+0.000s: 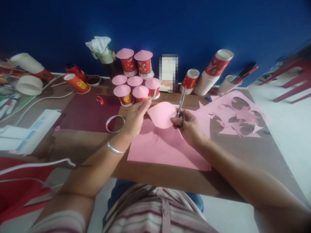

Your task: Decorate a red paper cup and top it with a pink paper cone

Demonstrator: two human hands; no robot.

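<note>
A rounded pink paper piece (163, 115) is held up in front of me, with a pointed left side like a shallow cone or a curled edge. At that left edge, my left hand (136, 117) is closed on the paper, its fingertips partly hidden. My right hand (190, 127) grips scissors (181, 111) by their dark handles, blades pointing up and away. The right thumb lies against the paper's right edge. Beneath both hands a large pink sheet (167, 152) rests flat on the table. Left of it lies a tape ring (115, 124).
Several red paper cups with pink cone tops (143, 55) stand behind my hands. Cut pink scraps (239, 118) with round holes lie right. Stacked cups (216, 69), a pen cup (227, 84) and a blurred-out upright item (168, 72) line the blue wall. White cables (45, 103) cross left.
</note>
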